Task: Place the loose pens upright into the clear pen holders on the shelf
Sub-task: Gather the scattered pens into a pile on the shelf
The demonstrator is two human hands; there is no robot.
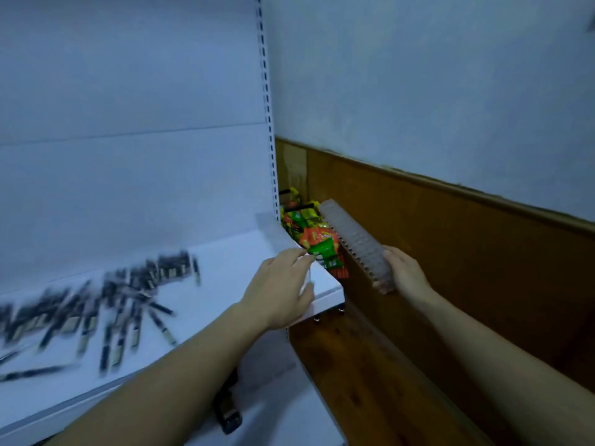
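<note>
Gripping 1 clear pen holder (354,246) by its near end, the right hand (407,275) should set it flat near the loose pens (128,304), the left hand (280,291) reaching, fingers loosely spread.

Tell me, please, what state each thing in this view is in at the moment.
Clear plastic pen holder with rows of holes: off the shelf, tilted, no pens in it.
Loose dark pens: lying flat, scattered on the white shelf.
Right hand: grips the holder's near end.
Left hand: fingers straight, over the shelf's right end, holding nothing visible.
Green and orange snack packets: piled beyond the shelf's end.
</note>
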